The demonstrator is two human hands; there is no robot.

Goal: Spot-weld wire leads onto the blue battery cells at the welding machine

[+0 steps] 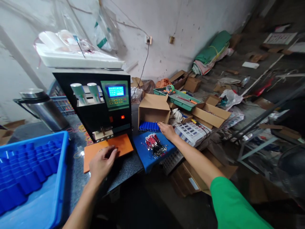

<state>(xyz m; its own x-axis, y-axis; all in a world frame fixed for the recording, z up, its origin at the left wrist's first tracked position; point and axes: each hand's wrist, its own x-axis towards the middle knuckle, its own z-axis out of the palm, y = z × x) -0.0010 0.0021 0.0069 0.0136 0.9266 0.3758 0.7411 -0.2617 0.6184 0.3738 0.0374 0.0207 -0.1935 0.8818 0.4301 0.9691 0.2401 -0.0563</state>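
Cylinders point(149, 126) at our right hand's point(168, 131) fingertips

We have the blue cylinders lying side by side along the near edge of the cardboard box point(154, 103), the right hand at the row's right end; we cannot tell whether it closes on one. Our left hand point(102, 160) lies loose and half-curled on the orange board point(125, 143), nothing visible in its grasp. We judge the cylinders stiff, weighty for their bulk and rather slick, so we would pinch one mid-length and spare its wrapping. Before the box, a tangle of red and black wires point(154, 144) covers the middle of the blue sheet point(143, 154), in the way of a low reach. The black machine point(100, 114) stands along the board's far edge; a blue tray point(62, 171) of similar tubes point(26, 171) fills the left side of the tabletop point(127, 171)
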